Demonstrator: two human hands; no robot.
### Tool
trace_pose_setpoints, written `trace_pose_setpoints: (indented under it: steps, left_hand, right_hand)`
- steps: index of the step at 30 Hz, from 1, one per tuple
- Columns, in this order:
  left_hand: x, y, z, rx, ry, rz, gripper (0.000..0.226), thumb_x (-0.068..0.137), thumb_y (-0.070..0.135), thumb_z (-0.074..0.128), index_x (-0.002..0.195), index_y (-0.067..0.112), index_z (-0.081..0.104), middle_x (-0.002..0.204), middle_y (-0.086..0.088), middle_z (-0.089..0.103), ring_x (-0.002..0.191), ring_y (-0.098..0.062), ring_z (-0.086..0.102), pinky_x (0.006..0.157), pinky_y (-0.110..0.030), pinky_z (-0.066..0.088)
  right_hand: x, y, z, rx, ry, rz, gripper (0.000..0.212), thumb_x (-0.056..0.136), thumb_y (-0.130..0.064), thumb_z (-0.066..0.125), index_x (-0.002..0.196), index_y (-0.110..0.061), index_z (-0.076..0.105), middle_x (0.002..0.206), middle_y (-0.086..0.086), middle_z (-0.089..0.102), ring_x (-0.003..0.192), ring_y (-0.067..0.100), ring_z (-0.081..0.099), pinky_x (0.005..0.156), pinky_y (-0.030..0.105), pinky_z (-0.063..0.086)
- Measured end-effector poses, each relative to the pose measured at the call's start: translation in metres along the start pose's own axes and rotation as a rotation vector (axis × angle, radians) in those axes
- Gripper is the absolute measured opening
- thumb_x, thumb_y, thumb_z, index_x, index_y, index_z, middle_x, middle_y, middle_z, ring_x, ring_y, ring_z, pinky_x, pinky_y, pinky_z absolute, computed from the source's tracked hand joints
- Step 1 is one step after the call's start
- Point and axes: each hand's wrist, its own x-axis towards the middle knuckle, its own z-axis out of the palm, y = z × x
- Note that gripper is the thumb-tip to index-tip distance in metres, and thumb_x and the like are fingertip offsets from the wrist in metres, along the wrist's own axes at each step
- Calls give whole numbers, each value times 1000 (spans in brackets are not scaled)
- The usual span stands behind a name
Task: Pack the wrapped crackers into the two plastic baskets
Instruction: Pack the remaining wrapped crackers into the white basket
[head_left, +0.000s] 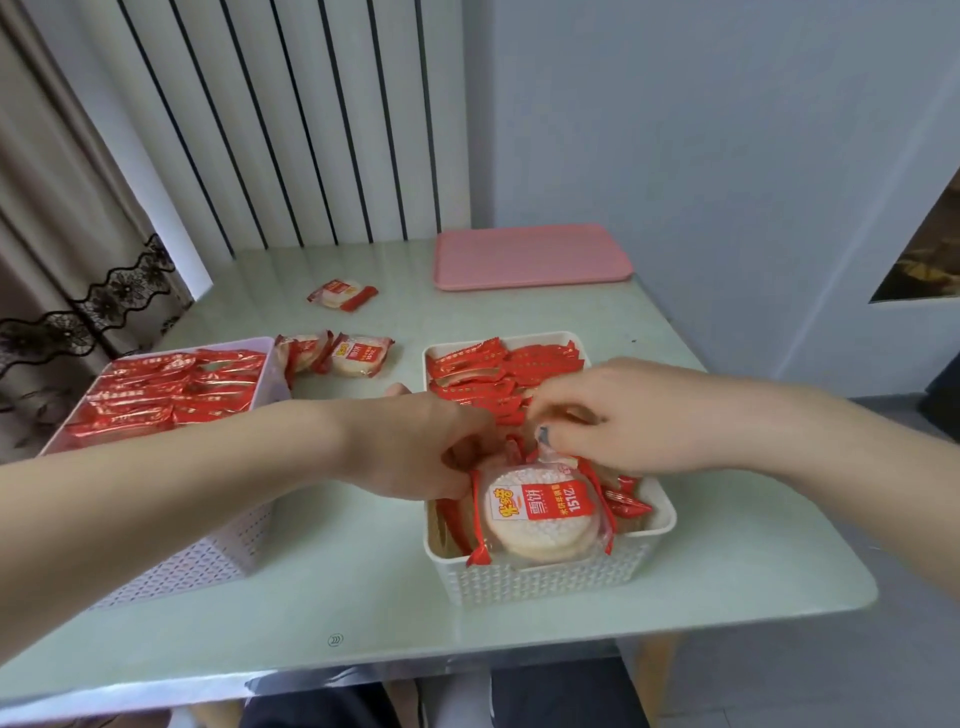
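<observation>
Two white plastic baskets stand on the table. The left basket (218, 551) is filled with red wrapped crackers (171, 395) standing on edge. The right basket (545, 577) holds rows of crackers too, with one cracker pack (540, 514) lying face up at its near end. My left hand (415, 447) reaches into the right basket with curled fingers among the packs. My right hand (618, 415) pinches the top edge of a wrapper just behind the face-up pack. Loose packs lie on the table: two (337, 353) between the baskets and one (343, 294) farther back.
A pink tray (530, 257) lies at the table's far right against the wall. A radiator stands behind the table and a curtain hangs at the left. The table's near edge (363, 670) runs close to my lap.
</observation>
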Motion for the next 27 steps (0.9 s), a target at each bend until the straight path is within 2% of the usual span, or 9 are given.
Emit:
trace_pose_setpoints:
  steps: [3, 6, 8, 12, 15, 17, 19, 23, 27]
  left_hand:
    - [-3, 5, -6, -43, -23, 22, 47, 93, 28, 55, 135, 45, 40, 112, 20, 59, 103, -9, 54, 101, -33, 35]
    - [-2, 8, -13, -63, -40, 42, 40, 98, 26, 43, 129, 50, 49, 118, 21, 60, 108, -6, 51, 109, -38, 31]
    - [1, 8, -14, -84, -50, 19, 35, 101, 29, 39, 125, 49, 55, 120, 19, 62, 114, -8, 52, 110, -39, 31]
    - [9, 9, -17, -32, -65, 37, 25, 102, 41, 40, 115, 44, 61, 109, 17, 66, 105, -8, 56, 98, -32, 35]
    - [14, 7, -19, 9, -6, 99, 22, 100, 47, 44, 107, 38, 63, 100, 15, 68, 93, -2, 57, 91, -32, 36]
    - [19, 6, -19, -24, 93, 128, 19, 97, 47, 51, 105, 35, 63, 95, 13, 68, 88, -3, 58, 84, -29, 37]
    - [26, 5, -19, -82, 167, 111, 23, 94, 47, 57, 110, 31, 61, 95, 12, 65, 88, -8, 59, 79, -28, 43]
    - [39, 2, -22, -347, 206, 39, 40, 90, 47, 66, 123, 26, 59, 110, 11, 66, 102, -10, 62, 93, -31, 52]
    - [47, -6, -23, -662, 187, 66, 25, 88, 28, 74, 110, 21, 65, 105, 8, 74, 101, -11, 69, 97, -37, 55]
  right_hand:
    - [5, 4, 5, -108, -111, 27, 22, 96, -37, 52, 94, -25, 70, 90, -7, 67, 85, 14, 61, 83, 37, 52]
    - [8, 12, 1, -86, -45, 48, 18, 95, -26, 51, 105, -29, 65, 85, -11, 65, 84, 13, 60, 84, 36, 53]
    - [12, 14, 0, -83, -4, 55, 22, 94, -23, 53, 114, -29, 61, 90, -11, 65, 86, 13, 59, 85, 36, 52]
    - [17, 16, 8, -147, -24, 75, 22, 91, -34, 62, 112, -26, 59, 90, -10, 62, 89, 16, 58, 78, 34, 52]
    - [20, 20, 8, -76, -7, 123, 31, 85, -19, 67, 114, -26, 57, 87, -10, 63, 82, 12, 60, 74, 34, 54]
    - [22, 23, 1, 21, 33, 150, 37, 82, -13, 66, 115, -27, 59, 86, -10, 67, 75, 3, 59, 72, 31, 54]
    - [23, 27, -7, 131, 83, 162, 37, 80, -14, 67, 113, -29, 62, 84, -9, 67, 66, -2, 59, 72, 30, 54]
    - [17, 31, -25, 347, 120, 160, 31, 81, -12, 68, 107, -28, 66, 86, 0, 71, 52, 0, 60, 71, 36, 56]
    - [9, 33, -35, 553, 167, 188, 26, 81, -5, 68, 102, -20, 68, 94, 14, 71, 57, 9, 62, 66, 32, 56]
